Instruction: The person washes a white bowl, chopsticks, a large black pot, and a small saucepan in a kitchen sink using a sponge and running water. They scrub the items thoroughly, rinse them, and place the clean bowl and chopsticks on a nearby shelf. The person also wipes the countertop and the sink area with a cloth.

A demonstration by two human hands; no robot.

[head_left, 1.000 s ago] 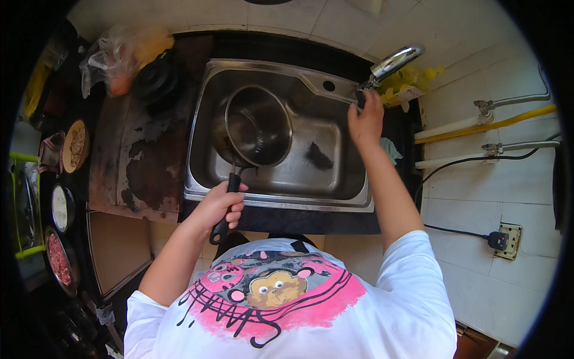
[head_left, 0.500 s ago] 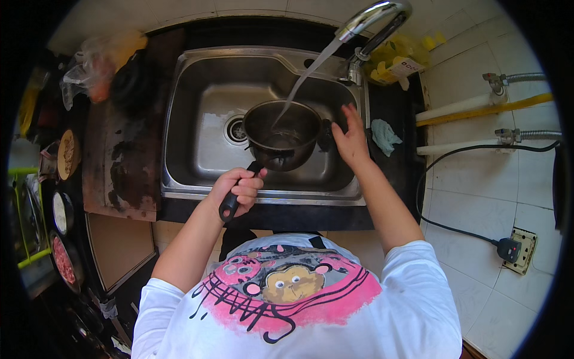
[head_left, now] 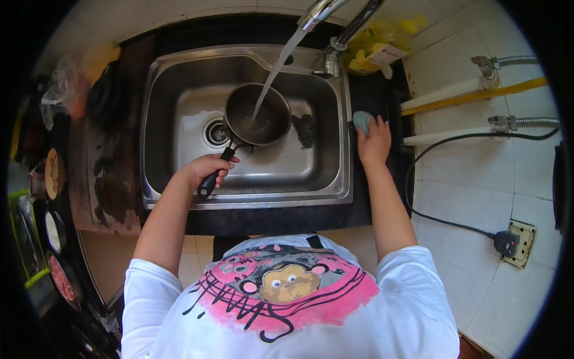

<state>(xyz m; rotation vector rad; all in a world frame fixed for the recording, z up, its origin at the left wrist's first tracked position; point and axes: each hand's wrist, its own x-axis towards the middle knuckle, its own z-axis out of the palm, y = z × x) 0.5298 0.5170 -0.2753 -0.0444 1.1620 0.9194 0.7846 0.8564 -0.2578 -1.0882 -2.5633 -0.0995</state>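
My left hand (head_left: 209, 172) is closed round the black handle (head_left: 216, 173) of a dark metal saucepan (head_left: 274, 136), which is over the sink (head_left: 197, 194). Water from the tap (head_left: 323, 11) runs into the pan in a steady stream. On the dark counter right of the sink, my right hand (head_left: 375, 143) has its fingers closed on a crumpled pale green-blue cloth (head_left: 361, 120), partly hidden by the fingers. A dark, rough-textured patch (head_left: 304, 131) lies in the sink beside the pan; I cannot make out what it is.
A drain (head_left: 215, 133) opens left of the pan. Behind the counter's right part stands a yellow bottle (head_left: 376, 51). A wet brown board (head_left: 101, 173) lies left of the sink, with bowls of food (head_left: 62, 278) beyond it. Pipes and a black cable (head_left: 442, 224) run along the right wall.
My right hand has moved from beside the pan to the cloth on the counter and closed on it. The pan now sits slightly farther from the sink's right side. The view has shifted.
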